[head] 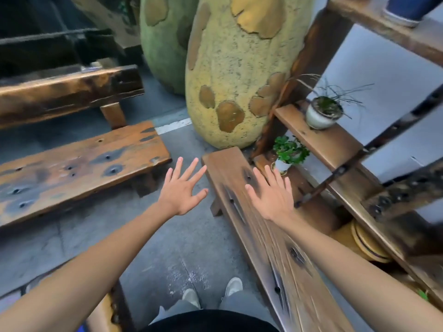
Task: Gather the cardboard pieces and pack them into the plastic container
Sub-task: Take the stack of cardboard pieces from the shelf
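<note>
Both my arms stretch forward with the backs of the hands up. My left hand [183, 189] hovers over the grey floor, fingers spread, holding nothing. My right hand [272, 194] hangs above the near end of a long wooden bench [242, 180], fingers spread too and empty. No cardboard pieces and no plastic container show anywhere in view.
A dark-stained wooden bench [79, 164] lies to the left, another [64, 91] behind it. A big yellow spotted sculpture [230, 68] stands ahead. To the right, a stepped wooden shelf [333, 144] carries two potted plants [322, 111] [287, 153]. My shoes [213, 292] stand on the concrete floor.
</note>
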